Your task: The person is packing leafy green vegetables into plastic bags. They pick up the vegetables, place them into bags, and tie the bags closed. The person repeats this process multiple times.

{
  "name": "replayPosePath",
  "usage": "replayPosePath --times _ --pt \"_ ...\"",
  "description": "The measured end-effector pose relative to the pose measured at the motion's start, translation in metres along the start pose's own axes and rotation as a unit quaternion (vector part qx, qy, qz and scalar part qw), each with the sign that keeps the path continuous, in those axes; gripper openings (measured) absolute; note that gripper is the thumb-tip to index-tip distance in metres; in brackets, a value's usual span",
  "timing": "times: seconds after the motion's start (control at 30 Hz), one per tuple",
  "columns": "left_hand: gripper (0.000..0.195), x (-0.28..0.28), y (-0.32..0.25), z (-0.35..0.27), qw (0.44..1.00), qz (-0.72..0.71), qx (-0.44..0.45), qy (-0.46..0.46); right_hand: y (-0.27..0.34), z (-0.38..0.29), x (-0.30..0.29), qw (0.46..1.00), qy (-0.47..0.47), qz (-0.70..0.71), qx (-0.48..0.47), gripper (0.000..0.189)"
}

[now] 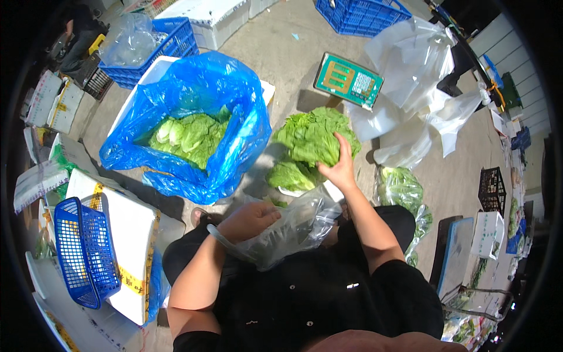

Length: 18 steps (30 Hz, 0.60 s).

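Observation:
My right hand (341,167) grips the near right side of a leafy green lettuce (314,134), thumb below and fingers spread over the leaves. Beneath it, more lettuce (290,175) rests on a white surface, mostly covered, beside the scale. My left hand (250,222) has its fingers curled at the mouth of a clear plastic bag (290,233), which spreads across my lap. To the left, a blue plastic liner bag (237,101) lines a white foam box, with several lettuces (189,136) inside. A digital scale display (349,80) with a green panel stands beyond the lettuce.
Clear plastic sheeting (409,66) hangs at the right, above bagged lettuce (400,187) on the floor. A blue basket (85,253) leans on a white foam box (132,215) at my left. Blue crates (363,17) stand farther off. A person (79,35) is at far left.

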<state>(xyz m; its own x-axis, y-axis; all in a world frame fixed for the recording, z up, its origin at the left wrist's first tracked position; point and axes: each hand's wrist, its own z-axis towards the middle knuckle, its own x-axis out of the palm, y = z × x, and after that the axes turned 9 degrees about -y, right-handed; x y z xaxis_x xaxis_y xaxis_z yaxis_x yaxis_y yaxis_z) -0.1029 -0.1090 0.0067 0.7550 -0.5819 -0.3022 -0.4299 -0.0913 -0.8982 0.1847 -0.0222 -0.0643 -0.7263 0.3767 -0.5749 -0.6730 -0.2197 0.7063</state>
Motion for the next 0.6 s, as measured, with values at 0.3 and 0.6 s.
replayPosePath --times 0.3,0.6 --pt "0.054 0.034 -0.009 0.034 0.955 -0.042 0.225 -0.187 0.072 -0.021 -0.026 0.950 -0.118 0.088 -0.276 0.106" --pt "0.061 0.045 0.035 0.061 0.897 0.151 0.317 -0.267 0.084 -0.039 -0.015 0.945 -0.086 0.140 -0.281 0.109"
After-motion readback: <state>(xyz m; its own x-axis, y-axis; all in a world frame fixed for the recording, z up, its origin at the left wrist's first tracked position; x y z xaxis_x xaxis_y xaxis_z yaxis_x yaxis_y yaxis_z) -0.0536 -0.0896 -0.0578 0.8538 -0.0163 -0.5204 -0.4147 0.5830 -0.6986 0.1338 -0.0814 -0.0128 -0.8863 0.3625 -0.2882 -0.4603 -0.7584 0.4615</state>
